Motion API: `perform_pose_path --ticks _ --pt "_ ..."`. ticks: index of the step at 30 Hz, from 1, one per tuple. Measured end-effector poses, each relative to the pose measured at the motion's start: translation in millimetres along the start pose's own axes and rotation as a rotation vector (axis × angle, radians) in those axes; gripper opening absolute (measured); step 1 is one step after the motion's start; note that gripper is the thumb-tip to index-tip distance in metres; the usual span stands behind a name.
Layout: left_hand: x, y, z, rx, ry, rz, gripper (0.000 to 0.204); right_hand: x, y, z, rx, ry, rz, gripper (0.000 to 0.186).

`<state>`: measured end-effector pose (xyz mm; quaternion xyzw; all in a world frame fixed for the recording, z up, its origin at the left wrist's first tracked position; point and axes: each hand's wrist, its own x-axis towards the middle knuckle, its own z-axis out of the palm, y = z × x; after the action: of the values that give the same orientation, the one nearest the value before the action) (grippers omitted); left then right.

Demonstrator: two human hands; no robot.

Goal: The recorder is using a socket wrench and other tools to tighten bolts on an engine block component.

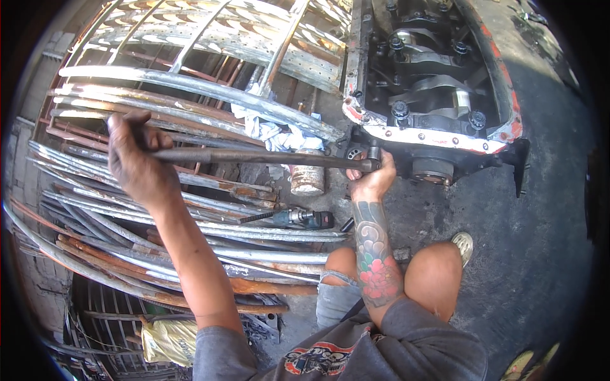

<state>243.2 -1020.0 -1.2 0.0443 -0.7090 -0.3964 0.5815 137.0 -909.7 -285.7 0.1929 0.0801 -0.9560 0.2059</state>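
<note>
Socket wrench [267, 158], held just beside engine block [438, 138]: handle wrapped by left hand [141, 162], head by right hand [376, 179], fingers of both curled; positioning judged underway, steady alignment required.

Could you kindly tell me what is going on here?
A person is holding a long bar in both hands beside an open engine block. The left hand grips the far end of the bar, while the right hand is around its head, where a socket sits close to the block's near end. Whether the socket is on a bolt is hidden. A drill lies by the pipes to the left.
</note>
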Motion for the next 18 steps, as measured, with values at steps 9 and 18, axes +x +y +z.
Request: perform_pose_path --ticks 9,18 --pt "-13 -40 6 0.0 0.027 -0.045 0.042 6 1 -14 0.045 0.108 0.068 0.034" --pt "2 33 41 -0.113 -0.161 0.331 0.043 -9 1 4 0.167 -0.041 0.072 0.037"
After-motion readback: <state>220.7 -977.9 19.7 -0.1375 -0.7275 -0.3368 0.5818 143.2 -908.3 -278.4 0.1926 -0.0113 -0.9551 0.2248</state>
